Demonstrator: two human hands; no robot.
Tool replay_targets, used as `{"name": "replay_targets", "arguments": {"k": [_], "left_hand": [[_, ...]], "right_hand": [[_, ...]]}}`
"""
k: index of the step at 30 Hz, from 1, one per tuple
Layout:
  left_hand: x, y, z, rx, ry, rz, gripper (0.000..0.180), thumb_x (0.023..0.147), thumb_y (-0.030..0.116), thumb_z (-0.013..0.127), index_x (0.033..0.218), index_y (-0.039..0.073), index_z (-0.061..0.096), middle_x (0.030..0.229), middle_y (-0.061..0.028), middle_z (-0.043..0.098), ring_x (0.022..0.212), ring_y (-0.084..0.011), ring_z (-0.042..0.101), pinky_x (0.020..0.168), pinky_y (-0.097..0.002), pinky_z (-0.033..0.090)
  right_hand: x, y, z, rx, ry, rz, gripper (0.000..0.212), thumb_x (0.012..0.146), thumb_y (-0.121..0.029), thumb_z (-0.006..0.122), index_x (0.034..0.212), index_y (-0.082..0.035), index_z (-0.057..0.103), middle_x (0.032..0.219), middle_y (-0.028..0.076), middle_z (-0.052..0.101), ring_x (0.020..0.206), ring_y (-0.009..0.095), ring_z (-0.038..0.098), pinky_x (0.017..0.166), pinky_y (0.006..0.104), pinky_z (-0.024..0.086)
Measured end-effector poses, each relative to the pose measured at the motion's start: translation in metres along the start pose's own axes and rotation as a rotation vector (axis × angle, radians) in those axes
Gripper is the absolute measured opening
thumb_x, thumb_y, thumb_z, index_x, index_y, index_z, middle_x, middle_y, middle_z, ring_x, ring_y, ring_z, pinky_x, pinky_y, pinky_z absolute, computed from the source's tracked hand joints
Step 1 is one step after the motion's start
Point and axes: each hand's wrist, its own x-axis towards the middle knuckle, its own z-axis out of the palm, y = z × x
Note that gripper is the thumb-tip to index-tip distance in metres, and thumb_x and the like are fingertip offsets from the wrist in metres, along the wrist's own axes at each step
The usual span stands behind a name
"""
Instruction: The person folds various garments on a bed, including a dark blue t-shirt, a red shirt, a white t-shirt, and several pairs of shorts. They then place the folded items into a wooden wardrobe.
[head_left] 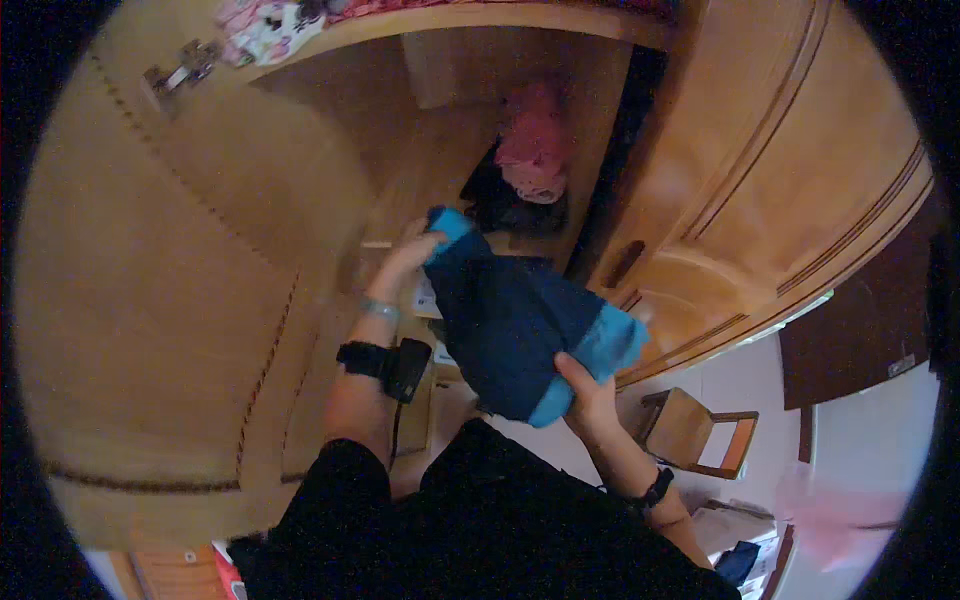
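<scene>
Between my two hands hangs a dark navy piece of clothing [505, 325] with light blue ends; its exact kind cannot be made out. At the upper left, my left hand [408, 256] is closed on a narrow light blue end. My right hand [588, 395] grips the wider light blue part at the lower right, thumb on top. The cloth is held up in front of an open wooden wardrobe [400, 150]. Inside it, beyond the cloth, a pink rolled garment [535, 150] rests on dark cloth [515, 212].
A shelf edge [450, 15] crosses the top, with patterned clothing [275, 35] on it. Wooden doors flank me, a left door [180, 300] and a right door [760, 180]. A small wooden chair [680, 430] stands on the floor at the lower right.
</scene>
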Motion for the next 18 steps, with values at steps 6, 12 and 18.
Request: {"name": "replay_targets", "arguments": {"k": [6,12,18], "left_hand": [[0.099,0.027,0.063,0.154,0.109,0.664,0.071,0.066,0.035,0.068,0.122,0.002,0.039,0.110,-0.0135,0.051,0.095,-0.0227,0.050,0.085,-0.0298,0.039],[0.190,0.060,0.124,0.145,0.074,0.822,0.075,0.061,0.030,0.072,0.121,0.001,0.039,0.113,-0.0195,0.048,0.103,-0.0297,0.048,0.088,-0.0324,0.039],[0.226,0.061,0.110,0.168,-0.147,0.698,0.061,0.068,0.025,0.066,0.118,0.001,0.041,0.110,-0.0168,0.050,0.099,-0.0261,0.049,0.085,-0.0317,0.041]], "right_hand": [[0.014,-0.024,-0.006,0.104,0.139,-0.002,0.052,0.073,-0.006,0.060,0.120,-0.003,0.039,0.114,0.009,0.049,0.104,0.026,0.047,0.090,0.0399,0.039],[0.012,-0.024,-0.013,0.054,0.336,-0.003,0.050,0.074,-0.007,0.059,0.120,-0.004,0.038,0.114,0.009,0.049,0.101,0.024,0.050,0.088,0.0375,0.041],[0.002,-0.019,-0.021,0.062,0.396,-0.062,0.046,0.074,-0.009,0.059,0.117,-0.003,0.041,0.110,0.009,0.051,0.098,0.023,0.051,0.086,0.0374,0.043]]}}
